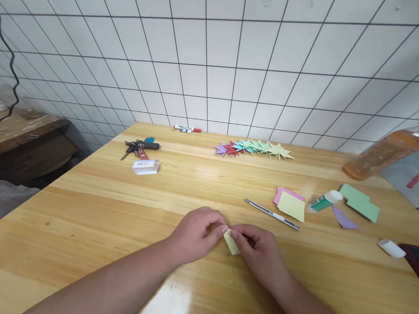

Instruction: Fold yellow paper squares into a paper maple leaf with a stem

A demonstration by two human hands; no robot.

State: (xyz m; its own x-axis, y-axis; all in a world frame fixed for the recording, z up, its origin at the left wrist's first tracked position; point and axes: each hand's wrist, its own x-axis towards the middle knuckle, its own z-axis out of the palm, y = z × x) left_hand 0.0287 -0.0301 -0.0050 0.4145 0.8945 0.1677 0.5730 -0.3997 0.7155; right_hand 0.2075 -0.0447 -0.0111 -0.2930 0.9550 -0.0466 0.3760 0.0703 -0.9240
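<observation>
Yellow angular paper (231, 245) in pinch of L hand (198, 234) & R hand (262, 252), over grainy wood tbl (121, 213)

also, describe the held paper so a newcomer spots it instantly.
On the wooden table, find where the left hand and right hand meet. The piece of yellow paper is at their fingertips, partly covered. Unlike the yellow sheet lying flat over the pink sheet beyond the right hand, this one is being held.

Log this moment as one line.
left hand: pinching yellow paper | right hand: pinching it too | nearby: craft knife, glue stick
</observation>
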